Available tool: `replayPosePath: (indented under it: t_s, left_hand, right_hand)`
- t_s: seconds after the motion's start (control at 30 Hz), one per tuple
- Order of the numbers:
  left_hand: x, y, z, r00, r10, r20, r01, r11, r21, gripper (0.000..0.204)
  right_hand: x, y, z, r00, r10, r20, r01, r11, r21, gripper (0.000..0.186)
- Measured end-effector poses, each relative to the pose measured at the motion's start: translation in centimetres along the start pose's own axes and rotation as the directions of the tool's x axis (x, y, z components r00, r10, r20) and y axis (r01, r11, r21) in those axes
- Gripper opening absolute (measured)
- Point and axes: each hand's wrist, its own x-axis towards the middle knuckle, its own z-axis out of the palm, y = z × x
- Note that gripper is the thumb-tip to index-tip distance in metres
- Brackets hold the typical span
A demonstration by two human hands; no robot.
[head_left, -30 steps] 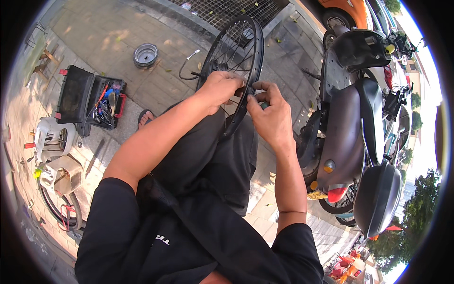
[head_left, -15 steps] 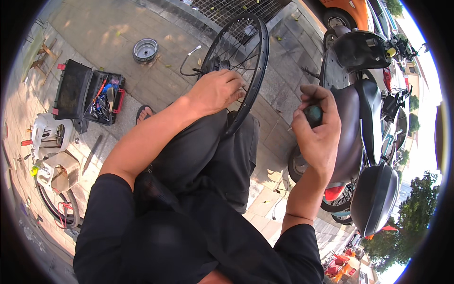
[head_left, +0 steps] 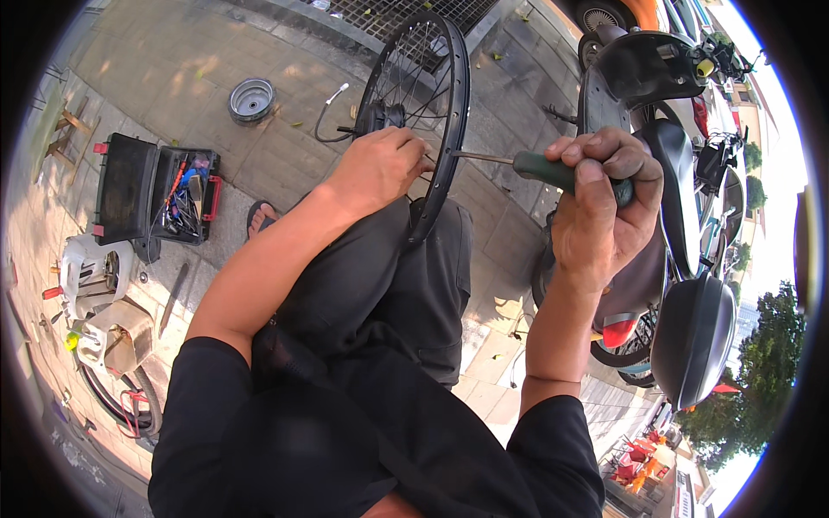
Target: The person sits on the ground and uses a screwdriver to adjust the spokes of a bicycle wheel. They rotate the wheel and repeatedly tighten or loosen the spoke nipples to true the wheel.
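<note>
A black spoked wheel [head_left: 461, 95] stands upright against my knees, its hub [head_left: 377, 117] and a cable [head_left: 320, 125] with a white plug on the far left side. My left hand [head_left: 380, 171] reaches inside the rim with its fingers pinched together among the spokes; what they hold is hidden. Wrapped in my right hand [head_left: 611, 198] is a screwdriver [head_left: 540, 168] with a dark green handle. Its thin shaft points left, and the tip meets the outer face of the rim, level with my left fingertips.
At left lies an open black toolbox [head_left: 129, 192] full of tools, with a metal drum-shaped part [head_left: 251, 100] beyond it. White plastic containers [head_left: 118, 338] stand near the left edge. A parked scooter [head_left: 635, 86] with a rear box [head_left: 693, 341] fills the right side.
My right hand has turned and the screwdriver now points left, its tip brought to the rim. My left hand stays at the spokes. The whole view has shifted slightly.
</note>
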Motion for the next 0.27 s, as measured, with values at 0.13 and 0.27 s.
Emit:
replayPosePath:
  t_s: [0.13,0.27]
  left_hand:
    - [0.0,-0.1,-0.3,1.000,0.016,-0.019,-0.016,0.999,-0.042,0.021]
    - [0.0,-0.3,-0.4,0.995,-0.050,0.086,0.059,0.993,-0.100,0.021]
  right_hand:
    - [-0.4,1.1,-0.4,0.998,0.001,-0.055,-0.001,1.000,0.015,0.016]
    - [-1.0,1.3,-0.7,0.997,-0.024,-0.072,0.023,1.000,-0.020,0.016]
